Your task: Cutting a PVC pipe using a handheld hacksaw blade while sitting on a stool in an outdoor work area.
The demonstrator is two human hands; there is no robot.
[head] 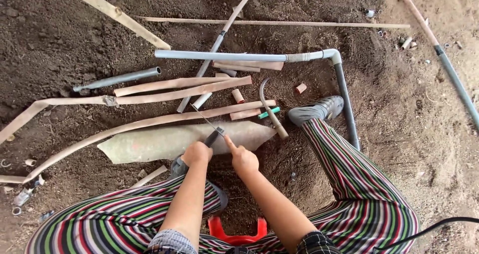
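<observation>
Gripping a small hacksaw point(207, 127) by its dark handle, the left hand point(196, 153) is clamped shut at centre frame. The right hand point(243, 159), just beside it at 3 o'clock, presses a fingertip on a flat grey sheet point(149, 143) lying on soil point(60, 49).

A grey pipe assembly point(279, 57) with an elbow is laid on the dark soil point(60, 49), its second leg running toward the striped trousers. A separate grey pipe point(119, 78) is seen to its left. A curved sickle point(269, 109) (wooden handle) is placed near a grey shoe point(319, 109). A red stool point(237, 231) is partly seen below. A black cable point(429, 229) is noted at lower right.
</observation>
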